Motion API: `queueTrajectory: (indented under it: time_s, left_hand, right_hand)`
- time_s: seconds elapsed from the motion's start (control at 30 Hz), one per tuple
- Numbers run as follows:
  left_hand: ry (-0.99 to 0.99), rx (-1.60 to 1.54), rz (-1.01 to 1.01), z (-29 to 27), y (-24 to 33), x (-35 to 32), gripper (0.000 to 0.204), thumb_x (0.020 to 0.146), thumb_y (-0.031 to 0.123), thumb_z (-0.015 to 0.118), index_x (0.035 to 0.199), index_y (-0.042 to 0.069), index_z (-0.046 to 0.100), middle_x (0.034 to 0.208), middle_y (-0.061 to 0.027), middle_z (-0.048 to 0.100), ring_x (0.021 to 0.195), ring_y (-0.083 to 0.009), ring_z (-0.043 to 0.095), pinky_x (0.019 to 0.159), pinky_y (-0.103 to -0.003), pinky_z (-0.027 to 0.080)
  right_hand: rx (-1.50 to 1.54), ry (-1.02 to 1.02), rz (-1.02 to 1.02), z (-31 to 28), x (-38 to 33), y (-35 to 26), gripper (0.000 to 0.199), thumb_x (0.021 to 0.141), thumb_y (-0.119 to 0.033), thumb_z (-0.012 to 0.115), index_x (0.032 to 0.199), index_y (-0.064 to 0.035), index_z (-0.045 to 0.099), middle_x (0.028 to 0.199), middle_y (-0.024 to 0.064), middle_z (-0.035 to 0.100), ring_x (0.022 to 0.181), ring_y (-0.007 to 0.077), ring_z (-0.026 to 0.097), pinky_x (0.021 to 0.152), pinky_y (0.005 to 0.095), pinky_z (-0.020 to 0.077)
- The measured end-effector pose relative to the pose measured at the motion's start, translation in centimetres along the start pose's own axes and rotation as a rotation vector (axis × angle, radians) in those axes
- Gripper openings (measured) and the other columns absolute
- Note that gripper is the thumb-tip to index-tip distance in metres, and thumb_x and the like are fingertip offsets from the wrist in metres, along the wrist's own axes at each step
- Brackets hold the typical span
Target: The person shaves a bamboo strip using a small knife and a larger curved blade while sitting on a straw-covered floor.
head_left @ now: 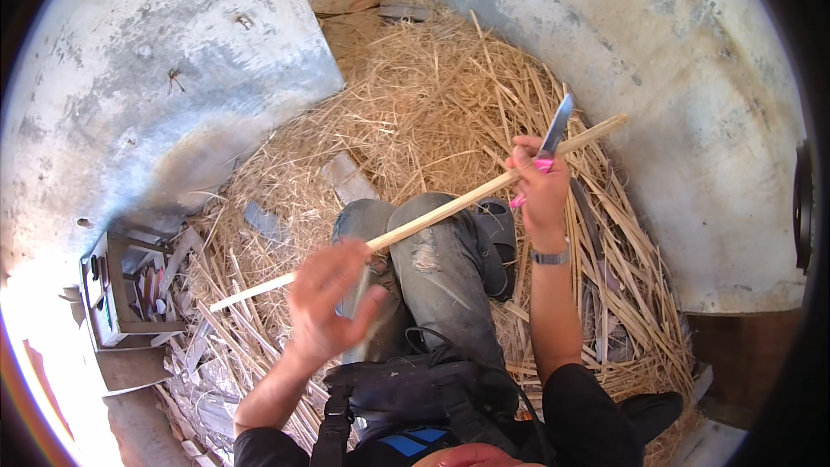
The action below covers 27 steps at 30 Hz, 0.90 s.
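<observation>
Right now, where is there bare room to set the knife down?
Hardly any bare floor shows. Straw covers the ground between the concrete walls. The flat grey scrap above the knee is the clearest patch. The crate side is crowded with offcuts.

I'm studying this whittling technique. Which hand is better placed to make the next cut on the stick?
Right. The right hand grips the pink-handled knife with its blade against the long stick; the left hand looks blurred and only steadies the stick's lower part.

Hard daylight burns out the lower-left corner, well away from the gripped stick. The left hand is motion-blurred, perhaps moving. Fisheye bends the walls; corners go black.
</observation>
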<state>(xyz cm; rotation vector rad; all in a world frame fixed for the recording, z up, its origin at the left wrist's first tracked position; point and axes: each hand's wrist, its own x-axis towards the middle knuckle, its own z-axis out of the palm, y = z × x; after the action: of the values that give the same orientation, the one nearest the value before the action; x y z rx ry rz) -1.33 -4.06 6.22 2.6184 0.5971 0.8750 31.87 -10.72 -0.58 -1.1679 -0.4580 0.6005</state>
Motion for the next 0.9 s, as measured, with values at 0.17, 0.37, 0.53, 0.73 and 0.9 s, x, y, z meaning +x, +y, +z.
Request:
queueTrajectory:
  time_s: [0.17, 0.37, 0.53, 0.73, 0.9]
  left_hand:
    - [-0.209, 0.207, -0.274, -0.6, -4.3, -3.1, 0.038, 0.089, 0.019, 0.073, 0.12, -0.001, 0.069, 0.092, -0.0155, 0.071, 0.082, -0.0326, 0.069, 0.076, -0.041, 0.054]
    - [-0.388, -0.401, -0.579, -0.1, -2.4, -3.8, 0.021, 0.091, 0.016, 0.075, 0.106, 0.001, 0.075, 0.072, -0.0145, 0.068, 0.059, -0.0197, 0.063, 0.059, -0.035, 0.05]
    - [-0.494, -0.552, -0.73, 1.9, -0.8, -2.6, 0.026, 0.092, 0.015, 0.075, 0.113, -0.001, 0.073, 0.079, -0.0066, 0.072, 0.07, -0.0082, 0.06, 0.063, -0.03, 0.05]
    - [-0.437, -0.69, -0.546, 4.2, -1.3, -2.8, 0.028, 0.098, 0.017, 0.068, 0.121, 0.001, 0.069, 0.088, -0.0111, 0.072, 0.078, -0.0103, 0.063, 0.071, -0.029, 0.05]
    - [-0.58, -0.807, -0.713, 3.4, -0.2, -1.4, 0.028, 0.102, 0.014, 0.058, 0.125, 0.0, 0.065, 0.091, -0.0043, 0.073, 0.076, -0.0104, 0.064, 0.068, -0.029, 0.049]
  right_hand:
    - [-0.092, -0.068, -0.002, -2.2, 2.7, -2.1, 0.024, 0.098, -0.016, 0.069, 0.119, -0.0028, 0.069, 0.08, 0.0055, 0.069, 0.057, 0.0036, 0.054, 0.045, 0.0187, 0.0349]
    - [-0.899, 0.005, -0.337, 0.5, 0.3, -4.1, 0.042, 0.1, -0.034, 0.066, 0.119, 0.0031, 0.067, 0.092, 0.014, 0.068, 0.074, 0.0166, 0.06, 0.064, 0.0315, 0.0476]
    - [-0.849, 0.062, -0.438, 0.2, -3.8, -4.4, 0.035, 0.104, -0.03, 0.058, 0.108, 0.0041, 0.065, 0.084, 0.0101, 0.061, 0.068, 0.0172, 0.053, 0.063, 0.0327, 0.0437]
    - [-0.774, -0.048, -0.403, -0.9, -7.9, -4.2, 0.036, 0.111, -0.028, 0.04, 0.099, 0.0003, 0.058, 0.069, 0.0, 0.051, 0.059, 0.0112, 0.041, 0.057, 0.0299, 0.0365]
    - [-0.999, -0.338, -0.191, 0.3, -11.1, -3.3, 0.034, 0.104, -0.034, 0.056, 0.087, -0.0046, 0.059, 0.058, 0.0131, 0.06, 0.052, 0.0322, 0.061, 0.051, 0.041, 0.0455]
